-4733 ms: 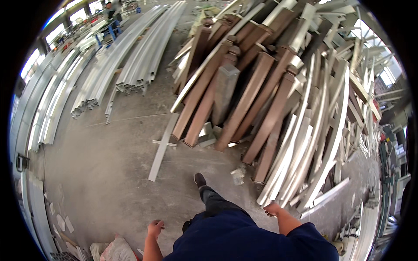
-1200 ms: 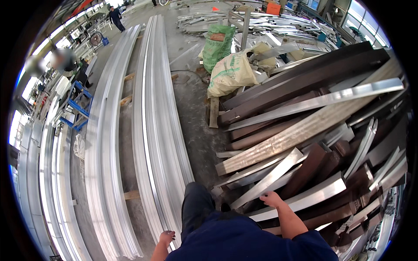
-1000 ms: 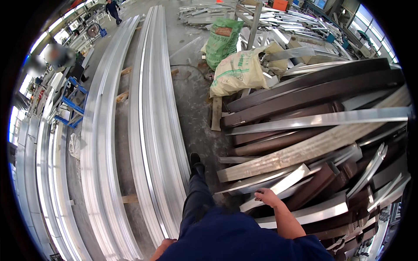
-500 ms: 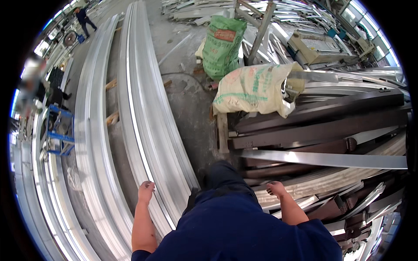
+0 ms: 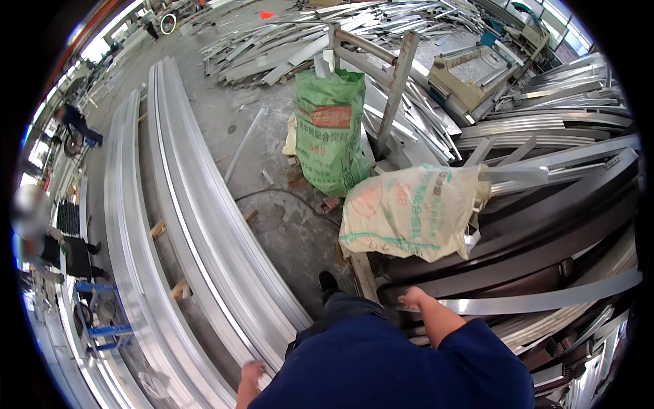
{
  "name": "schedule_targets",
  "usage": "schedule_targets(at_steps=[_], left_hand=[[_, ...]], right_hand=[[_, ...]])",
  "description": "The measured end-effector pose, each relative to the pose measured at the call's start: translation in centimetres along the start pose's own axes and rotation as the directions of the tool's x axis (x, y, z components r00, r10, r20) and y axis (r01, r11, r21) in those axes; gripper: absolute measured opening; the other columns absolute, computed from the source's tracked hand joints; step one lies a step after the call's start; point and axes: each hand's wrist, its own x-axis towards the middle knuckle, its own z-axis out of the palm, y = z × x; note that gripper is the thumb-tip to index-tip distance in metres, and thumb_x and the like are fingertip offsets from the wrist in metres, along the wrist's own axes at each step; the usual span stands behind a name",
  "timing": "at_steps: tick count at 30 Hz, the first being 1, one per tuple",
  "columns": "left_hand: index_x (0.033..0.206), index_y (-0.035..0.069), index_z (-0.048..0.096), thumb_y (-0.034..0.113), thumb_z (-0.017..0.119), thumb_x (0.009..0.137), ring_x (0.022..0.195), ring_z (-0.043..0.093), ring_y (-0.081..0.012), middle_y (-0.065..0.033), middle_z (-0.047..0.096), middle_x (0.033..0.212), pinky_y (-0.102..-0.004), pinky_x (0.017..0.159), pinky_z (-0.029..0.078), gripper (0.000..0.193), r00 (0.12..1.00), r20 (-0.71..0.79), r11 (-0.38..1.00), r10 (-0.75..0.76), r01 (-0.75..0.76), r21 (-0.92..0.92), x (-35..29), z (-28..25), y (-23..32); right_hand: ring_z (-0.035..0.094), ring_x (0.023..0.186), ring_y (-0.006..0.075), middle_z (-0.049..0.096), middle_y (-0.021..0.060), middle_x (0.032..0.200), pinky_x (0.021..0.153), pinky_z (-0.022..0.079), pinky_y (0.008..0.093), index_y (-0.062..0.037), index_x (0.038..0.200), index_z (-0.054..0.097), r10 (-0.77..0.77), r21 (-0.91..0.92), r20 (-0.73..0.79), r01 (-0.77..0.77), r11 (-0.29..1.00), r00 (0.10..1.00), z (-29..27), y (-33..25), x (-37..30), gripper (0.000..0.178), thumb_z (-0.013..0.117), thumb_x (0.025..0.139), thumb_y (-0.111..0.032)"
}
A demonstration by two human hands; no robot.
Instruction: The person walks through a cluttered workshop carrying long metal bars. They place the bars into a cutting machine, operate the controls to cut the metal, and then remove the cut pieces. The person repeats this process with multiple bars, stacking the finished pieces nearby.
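Observation:
My left hand (image 5: 252, 370) hangs low beside my body, above the near part of a long stack of silver metal profiles (image 5: 197, 170). Motion smears its fingers, so their pose is unclear. Stretched forward on the other side, my right hand (image 5: 411, 297) has its fingers curled together, with nothing visible in them. It appears over the left end of a flat silver strip (image 5: 531, 298); whether the two touch I cannot tell. Just beyond that hand lies a cream woven sack (image 5: 402, 215) on its side, with a metal piece sticking out of its mouth.
A green woven sack (image 5: 330, 136) stands near a rusty metal frame (image 5: 397, 95). Dark brown profiles (image 5: 477, 273) and loose metal lengths fill the right side. Another long stack of profiles (image 5: 126, 204) lies left. A blue stand (image 5: 105, 330) and people (image 5: 75, 123) are farther left.
The sacks and frame sit lower in view, and my foot now shows ahead. My right hand has moved forward toward the cream sack; my left hand has swung back toward the lower edge.

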Motion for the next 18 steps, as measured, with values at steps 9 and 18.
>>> schedule_targets(at_steps=[9,18], left_hand=[[0.098,0.014,0.067,0.039,0.054,0.083,0.088,0.066,-0.0335,-0.0171,0.067,0.093,-0.0432,0.079,0.051,0.032,0.933,0.166,0.699,0.318,-0.35,0.624,9.3,-8.4,8.4],[0.11,0.007,0.066,0.034,0.056,0.088,0.082,0.068,-0.0273,-0.0199,0.068,0.095,-0.0386,0.071,0.054,0.036,0.968,0.176,0.859,0.179,-0.241,0.452,28.6,-20.6,36.7]], right_hand=[[0.065,0.065,0.0202,0.069,0.0124,0.077,0.062,0.051,0.0332,0.0026,0.102,0.067,-0.218,0.151,-0.124,0.236,0.96,0.968,-13.3,-34.5,9.2,0.039,0.064,0.081,-0.03],[0.067,0.067,0.0194,0.068,0.0092,0.08,0.065,0.053,0.0328,-0.002,0.108,0.068,-0.078,-0.25,-0.098,0.052,0.967,0.992,-19.5,-52.4,20.3,0.04,0.067,0.082,-0.032]])
